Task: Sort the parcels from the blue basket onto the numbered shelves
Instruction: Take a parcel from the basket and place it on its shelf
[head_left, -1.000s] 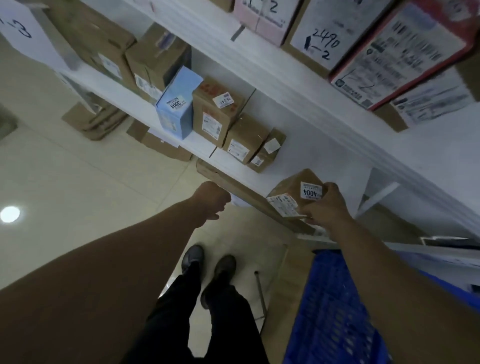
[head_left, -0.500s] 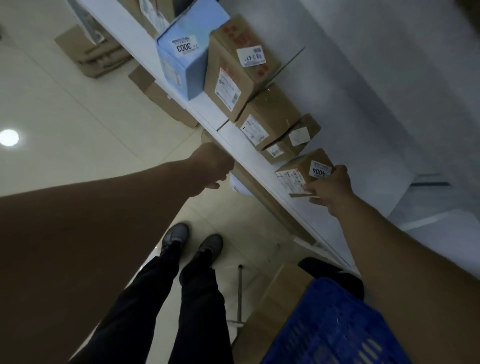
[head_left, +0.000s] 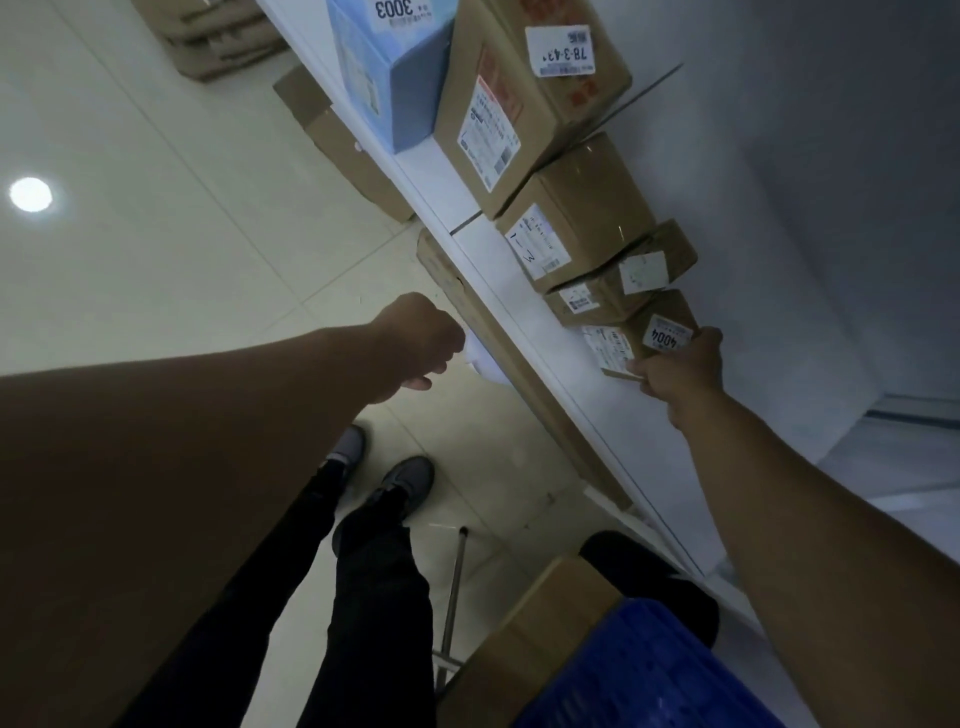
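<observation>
1. Blue basket (head_left: 649, 670): standing nearest, at the bottom edge of the view, beside a plain cardboard box (head_left: 524, 644). It is probably being kept within reach as the source of parcels; its contents are not showing.

2. Left hand (head_left: 415, 343): hovering just off the shelf's front edge, fingers (head_left: 447, 358) curling under the palm, with nothing visible in them. It appears to be staying clear of the placing.

3. Right hand (head_left: 680, 371): gripping the parcel labelled 4004 (head_left: 644, 332), with the thumb at its near lower corner and the fingers wrapping its far side. This is likely steering it square into line.

4. Parcel 4004: resting on the shelf (head_left: 519, 291) near the front edge, at the near end of the row. It is touching the small parcel (head_left: 618, 293) beside it, with its number label facing outward for reading.

5. Row beyond: a medium carton (head_left: 576, 228), a large carton marked 7B-3-43 (head_left: 524, 93) and a blue box marked 3003 (head_left: 384, 67) are lining the same front edge, with labels facing out.

6. Judgement: placement is nearing completion, and release is pending.
</observation>
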